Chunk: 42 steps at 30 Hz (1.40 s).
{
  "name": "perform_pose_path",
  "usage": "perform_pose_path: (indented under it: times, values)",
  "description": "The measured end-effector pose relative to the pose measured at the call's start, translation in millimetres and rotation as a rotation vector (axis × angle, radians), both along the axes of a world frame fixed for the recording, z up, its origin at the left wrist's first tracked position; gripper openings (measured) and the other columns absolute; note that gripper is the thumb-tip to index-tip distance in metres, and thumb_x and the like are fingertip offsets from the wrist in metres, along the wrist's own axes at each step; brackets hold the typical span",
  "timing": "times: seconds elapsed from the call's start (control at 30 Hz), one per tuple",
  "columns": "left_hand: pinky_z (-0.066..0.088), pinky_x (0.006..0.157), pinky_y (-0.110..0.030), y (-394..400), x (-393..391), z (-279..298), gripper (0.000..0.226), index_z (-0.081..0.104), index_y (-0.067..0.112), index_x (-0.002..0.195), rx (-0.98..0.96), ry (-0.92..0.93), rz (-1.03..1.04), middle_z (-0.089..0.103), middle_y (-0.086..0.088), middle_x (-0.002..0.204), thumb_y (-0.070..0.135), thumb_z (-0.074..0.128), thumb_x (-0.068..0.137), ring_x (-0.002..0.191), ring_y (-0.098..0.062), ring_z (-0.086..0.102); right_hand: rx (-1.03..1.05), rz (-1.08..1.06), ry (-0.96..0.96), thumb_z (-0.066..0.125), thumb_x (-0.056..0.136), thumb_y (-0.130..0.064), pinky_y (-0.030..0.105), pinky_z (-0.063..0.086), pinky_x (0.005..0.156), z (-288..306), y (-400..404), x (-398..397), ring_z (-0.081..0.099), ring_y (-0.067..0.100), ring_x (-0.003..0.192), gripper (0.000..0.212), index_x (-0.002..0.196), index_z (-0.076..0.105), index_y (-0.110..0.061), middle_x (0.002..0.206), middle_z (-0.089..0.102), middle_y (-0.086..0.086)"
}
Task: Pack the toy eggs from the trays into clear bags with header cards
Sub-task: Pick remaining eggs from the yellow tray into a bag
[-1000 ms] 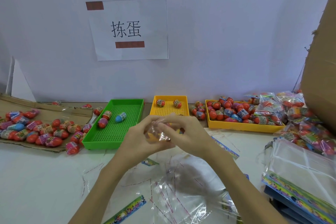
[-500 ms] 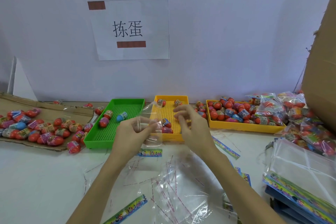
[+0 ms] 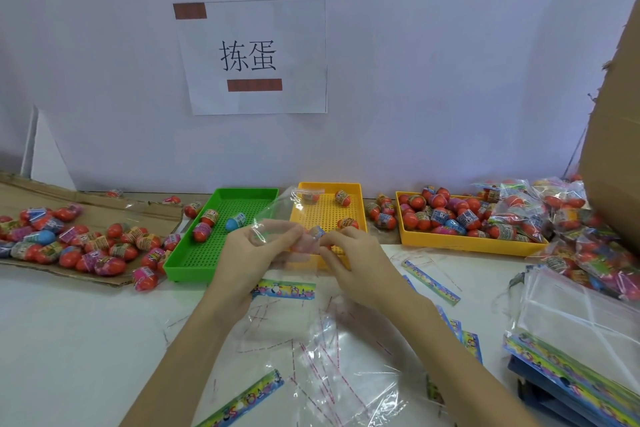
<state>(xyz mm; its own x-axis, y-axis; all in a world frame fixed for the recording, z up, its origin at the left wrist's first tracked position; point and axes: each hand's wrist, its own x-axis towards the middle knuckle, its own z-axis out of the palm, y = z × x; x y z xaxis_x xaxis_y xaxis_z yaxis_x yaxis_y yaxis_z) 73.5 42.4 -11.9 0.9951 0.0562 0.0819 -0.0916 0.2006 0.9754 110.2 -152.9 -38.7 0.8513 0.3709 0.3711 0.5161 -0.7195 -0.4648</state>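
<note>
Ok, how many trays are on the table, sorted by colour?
Green tray: 1
Yellow trays: 2
Total: 3

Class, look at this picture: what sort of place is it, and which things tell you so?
Probably a small hand-packing workstation. A labelled paper sign hangs on the wall, toy eggs sit sorted in coloured trays, and a stack of clear bags with header cards waits beside filled ones.
</note>
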Motion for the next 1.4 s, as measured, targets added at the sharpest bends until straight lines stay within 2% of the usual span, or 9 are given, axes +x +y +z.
perform_pose_path:
  times: [0.1, 0.2, 0.4, 0.53, 0.77, 0.9, 1.07, 1.27, 1.4]
  values:
    - [0.06, 0.059, -0.025, -3, -1, -1, 0.024, 0.081, 0.01, 0.099, 0.001, 0.002, -0.032, 0.08, -0.021, 0.097, 0.025, 0.086, 0.081, 0.081, -0.032, 0.08, -0.161, -0.018, -0.049, 0.041, 0.107, -0.038, 0.041, 0.036, 0.098, -6, 4, -3, 0.049, 0.023, 0.11, 0.03, 0.123, 0.064, -0.027, 0.116, 0.065, -0.001]
    - [0.06, 0.058, -0.025, -4, 0, -3, 0.025, 0.079, 0.007, 0.103, 0.001, 0.016, -0.039, 0.08, -0.021, 0.099, 0.023, 0.084, 0.084, 0.084, -0.035, 0.08, -0.052, -0.034, -0.11, 0.048, 0.106, -0.032, 0.041, 0.04, 0.095, -6, 5, -3, 0.051, 0.022, 0.104, 0.025, 0.119, 0.067, -0.024, 0.109, 0.066, -0.002]
    - [0.063, 0.061, -0.027, -5, 0, -1, 0.031, 0.078, 0.009, 0.105, 0.087, 0.047, 0.03, 0.081, -0.013, 0.094, 0.029, 0.083, 0.082, 0.077, -0.028, 0.08, 0.703, -0.084, -0.042, 0.067, 0.098, -0.015, 0.021, 0.053, 0.072, 20, -2, -3, 0.068, 0.009, 0.09, 0.014, 0.107, 0.058, -0.022, 0.098, 0.07, -0.006]
    - [0.059, 0.057, -0.024, -8, 0, -3, 0.019, 0.077, 0.008, 0.102, 0.278, -0.034, 0.042, 0.082, -0.007, 0.09, 0.022, 0.08, 0.09, 0.07, -0.023, 0.077, 1.041, 0.055, 0.013, 0.063, 0.101, -0.011, 0.035, 0.061, 0.075, 37, 2, -9, 0.075, 0.021, 0.094, 0.024, 0.122, 0.052, -0.014, 0.104, 0.071, 0.008]
    - [0.061, 0.066, -0.027, -15, -2, -7, 0.007, 0.081, 0.016, 0.098, 0.314, -0.156, -0.021, 0.082, -0.004, 0.094, 0.014, 0.08, 0.091, 0.086, -0.023, 0.08, 0.564, 0.073, -0.272, 0.064, 0.099, -0.009, 0.024, 0.058, 0.074, 30, 9, -11, 0.068, 0.011, 0.099, 0.031, 0.121, 0.054, -0.028, 0.114, 0.063, -0.005]
    - [0.062, 0.067, -0.026, -16, 0, -9, 0.011, 0.083, 0.023, 0.097, 0.289, -0.178, -0.011, 0.082, -0.003, 0.094, 0.017, 0.082, 0.087, 0.085, -0.025, 0.08, 0.591, 0.08, -0.239, 0.063, 0.098, -0.008, 0.02, 0.055, 0.07, 29, 8, -10, 0.067, 0.012, 0.092, 0.03, 0.122, 0.057, -0.025, 0.114, 0.061, -0.004]
    - [0.063, 0.068, -0.027, -17, 1, -9, 0.064, 0.057, 0.032, 0.139, 0.31, -0.21, 0.012, 0.081, 0.002, 0.101, 0.027, 0.085, 0.082, 0.082, -0.021, 0.079, 0.592, 0.096, -0.204, 0.064, 0.099, -0.01, 0.021, 0.054, 0.07, 28, 11, -11, 0.065, 0.014, 0.08, 0.026, 0.123, 0.058, -0.02, 0.115, 0.059, 0.003]
    - [0.06, 0.053, -0.032, -16, 0, -11, 0.011, 0.08, 0.025, 0.105, 0.379, -0.24, 0.14, 0.081, 0.002, 0.089, 0.02, 0.072, 0.099, 0.068, -0.023, 0.078, 0.533, 0.126, -0.167, 0.063, 0.1, -0.009, 0.021, 0.056, 0.07, 22, 14, -11, 0.068, 0.013, 0.081, 0.028, 0.125, 0.057, -0.019, 0.117, 0.058, 0.004]
    - [0.06, 0.053, -0.034, -19, -1, -10, 0.022, 0.082, 0.019, 0.094, 0.319, -0.202, 0.21, 0.082, -0.001, 0.086, 0.027, 0.065, 0.104, 0.064, -0.027, 0.077, 0.654, 0.101, -0.112, 0.062, 0.1, -0.009, 0.038, 0.06, 0.071, 22, 17, -13, 0.072, 0.017, 0.077, 0.029, 0.123, 0.056, -0.027, 0.117, 0.06, 0.003]
